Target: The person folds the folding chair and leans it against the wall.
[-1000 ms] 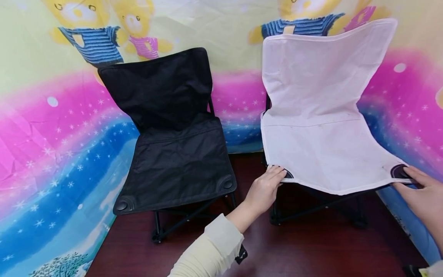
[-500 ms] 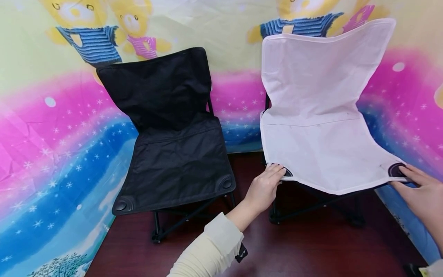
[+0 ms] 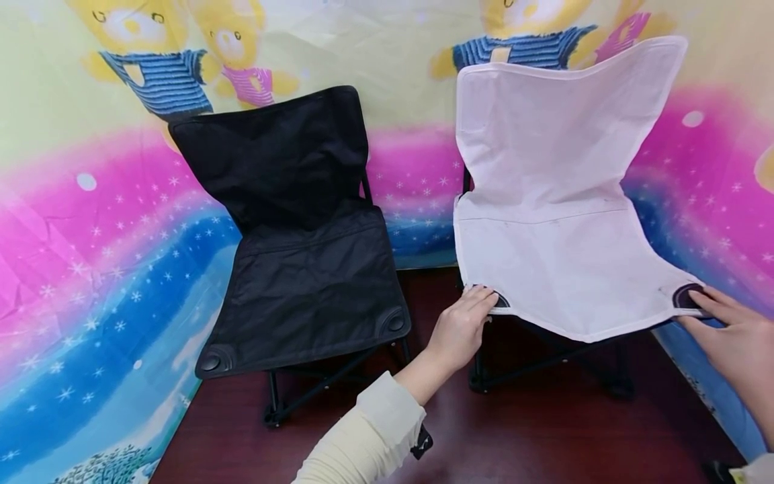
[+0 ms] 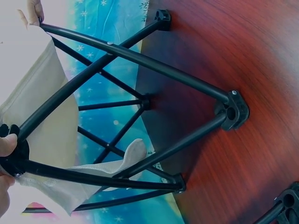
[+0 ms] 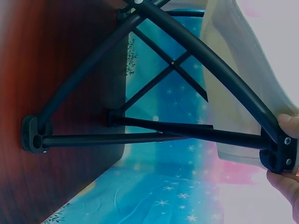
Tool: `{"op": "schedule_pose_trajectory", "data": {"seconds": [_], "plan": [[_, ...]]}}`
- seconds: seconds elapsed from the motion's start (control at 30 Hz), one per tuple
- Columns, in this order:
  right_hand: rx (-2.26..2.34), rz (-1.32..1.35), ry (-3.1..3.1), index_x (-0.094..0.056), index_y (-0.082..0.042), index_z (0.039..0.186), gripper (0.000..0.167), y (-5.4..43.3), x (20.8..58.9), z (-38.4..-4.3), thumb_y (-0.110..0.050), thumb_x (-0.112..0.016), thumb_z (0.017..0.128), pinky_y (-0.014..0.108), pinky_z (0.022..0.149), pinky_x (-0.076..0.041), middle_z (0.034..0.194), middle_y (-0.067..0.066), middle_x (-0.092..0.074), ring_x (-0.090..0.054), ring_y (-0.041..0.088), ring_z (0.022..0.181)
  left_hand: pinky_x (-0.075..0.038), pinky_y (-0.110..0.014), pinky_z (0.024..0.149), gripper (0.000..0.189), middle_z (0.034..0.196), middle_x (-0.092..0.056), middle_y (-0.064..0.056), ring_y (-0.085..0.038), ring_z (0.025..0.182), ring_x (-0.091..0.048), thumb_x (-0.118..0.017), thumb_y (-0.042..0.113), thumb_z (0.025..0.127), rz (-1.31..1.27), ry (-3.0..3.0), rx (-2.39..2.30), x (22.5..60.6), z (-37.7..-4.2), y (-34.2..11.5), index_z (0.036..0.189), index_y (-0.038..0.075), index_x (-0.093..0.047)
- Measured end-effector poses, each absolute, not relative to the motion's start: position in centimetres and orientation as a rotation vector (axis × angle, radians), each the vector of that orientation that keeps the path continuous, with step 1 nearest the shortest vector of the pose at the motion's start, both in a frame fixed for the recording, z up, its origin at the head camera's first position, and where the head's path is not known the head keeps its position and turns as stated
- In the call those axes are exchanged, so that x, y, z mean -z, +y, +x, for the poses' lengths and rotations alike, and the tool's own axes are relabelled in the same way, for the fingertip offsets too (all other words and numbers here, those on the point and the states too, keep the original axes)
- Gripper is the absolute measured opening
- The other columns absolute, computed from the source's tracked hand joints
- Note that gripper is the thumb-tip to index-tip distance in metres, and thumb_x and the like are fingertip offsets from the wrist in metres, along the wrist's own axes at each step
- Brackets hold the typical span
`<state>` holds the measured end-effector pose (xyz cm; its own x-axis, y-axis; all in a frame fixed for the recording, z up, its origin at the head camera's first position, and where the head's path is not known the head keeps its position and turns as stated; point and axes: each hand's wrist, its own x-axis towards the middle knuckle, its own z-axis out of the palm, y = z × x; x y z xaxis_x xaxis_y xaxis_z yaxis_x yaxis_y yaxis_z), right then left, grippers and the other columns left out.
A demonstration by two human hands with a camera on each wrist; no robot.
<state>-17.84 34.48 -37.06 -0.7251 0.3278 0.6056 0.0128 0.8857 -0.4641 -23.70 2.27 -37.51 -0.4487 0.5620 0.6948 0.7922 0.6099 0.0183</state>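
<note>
A white folding chair (image 3: 544, 255) with a black tube frame (image 4: 140, 58) stands unfolded on the right in the head view. My left hand (image 3: 462, 327) grips its front left seat corner, fingers over the top. At the front right corner, my right hand (image 3: 732, 336) holds the edge beside a black corner patch (image 3: 686, 296). The left wrist view shows finger and thumb around a black plastic joint (image 4: 16, 154). Likewise, the right wrist view has thumb and fingers about the opposite joint (image 5: 279, 151). The left hand's fingertips are partly hidden under the fabric edge.
A black folding chair (image 3: 308, 289) stands unfolded to the left, a narrow gap from the white one. Behind both hangs a colourful backdrop (image 3: 411, 161) with cartoon bears. Dark red wood-look flooring (image 3: 514, 437) lies beneath the chairs.
My right hand and the white chair's front right corner have shifted slightly left. Both hands keep their grip; the head view has moved a little.
</note>
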Motion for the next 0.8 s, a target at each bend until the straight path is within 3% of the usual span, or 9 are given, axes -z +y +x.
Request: {"op": "schedule_pose_trajectory", "data": {"seconds": [0.13,0.4,0.8], "plan": [[-0.569,-0.26,-2.333,-0.05,0.01,0.111,0.04,34.2,36.8,-17.8,-0.001,-0.062,0.075,0.018,0.038,-0.019,0.119,0.024,-0.045,-0.043,0.044,0.103,-0.026,-0.021,0.096,0.031,0.111,-0.057,-0.006,-0.014,0.109,-0.047,-0.06,0.001,0.078,-1.054,-2.175,0.461,37.4,-23.7,2.3,0.108,0.004,-0.06],[-0.492,-0.229,-2.34,-0.051,0.011,0.109,0.04,33.6,36.2,-17.7,0.0,-0.064,0.073,0.014,0.045,-0.022,0.116,0.025,-0.046,-0.046,0.046,0.097,-0.027,-0.023,0.096,0.032,0.111,-0.057,-0.007,-0.015,0.109,-0.048,-0.06,-0.002,0.076,-1.054,-2.153,0.519,37.2,-23.8,2.4,0.107,0.003,-0.06],[-0.448,-0.209,-2.331,-0.052,0.01,0.108,0.04,33.0,35.7,-17.6,-0.003,-0.064,0.073,0.016,0.042,-0.022,0.115,0.024,-0.048,-0.05,0.046,0.086,-0.029,-0.023,0.095,0.03,0.109,-0.058,-0.006,-0.014,0.107,-0.049,-0.06,-0.002,0.076,-1.042,-2.129,0.503,36.7,-23.7,2.6,0.106,0.004,-0.061]]}}
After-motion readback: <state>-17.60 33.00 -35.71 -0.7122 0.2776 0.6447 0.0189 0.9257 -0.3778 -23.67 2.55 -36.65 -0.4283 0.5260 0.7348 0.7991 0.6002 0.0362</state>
